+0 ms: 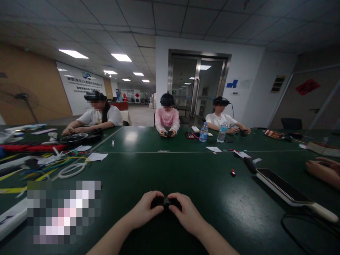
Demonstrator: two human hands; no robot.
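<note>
In the head view a small black object (pixel 166 202) is held low over the dark green table, between my two hands. Its kind is too dark and small to make out. My left hand (pixel 145 209) grips its left end, thumb in front and fingers curled behind. On the other end, my right hand (pixel 186 209) closes in the same way. Both forearms come in from the bottom edge. Part of the object is hidden by my fingers.
Left lie cables, a white coiled tube (pixel 71 170), papers and a blurred-out item (pixel 63 212). Right are a flat black-topped device with a pale handle (pixel 285 186), a black cable and a small red item (pixel 233 173). Bottles (pixel 203 132) and several people surround the table (pixel 127 173).
</note>
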